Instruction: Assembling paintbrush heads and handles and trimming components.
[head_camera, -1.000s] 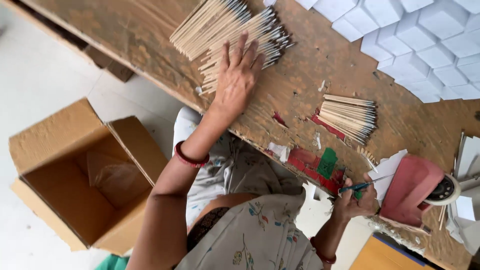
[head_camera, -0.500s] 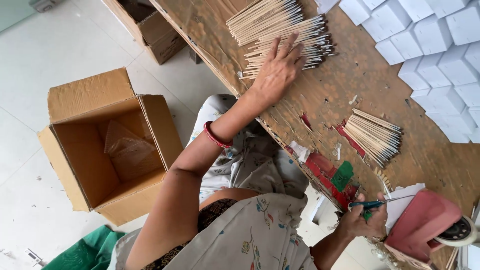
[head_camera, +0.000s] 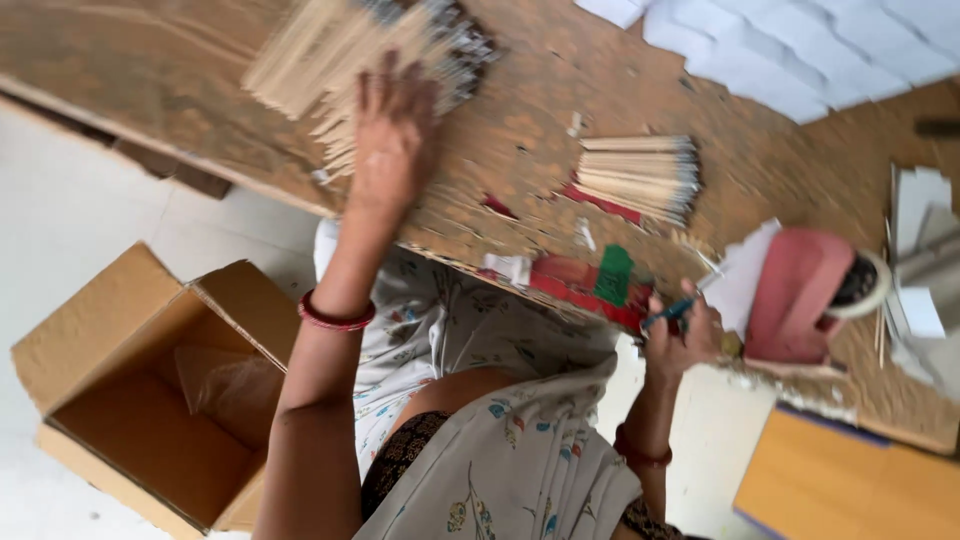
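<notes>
Two bundles of thin wooden sticks lie on the worn wooden table (head_camera: 520, 130), and I take this table as my landmark. In the head view, the big heap of sticks (head_camera: 330, 60) is at the far side of the table, with dark tips pointing to the right. The left hand (head_camera: 392, 140) lies flat on this heap, fingers spread wide and released, pressing on the sticks and not closing around them. I think it is good to keep the palm flat like this, so the sticks gather evenly and none roll over the table edge.

The small bundle of sticks (head_camera: 640, 175) rests in the middle of the table, well apart from the left hand. At the near edge of the table the right hand (head_camera: 682, 330) is clenched around a blue-green pen-like tool (head_camera: 668, 313), just beside a pink tape dispenser (head_camera: 800, 295). Below the table, on the floor, an open cardboard box (head_camera: 150, 400) stands.
</notes>
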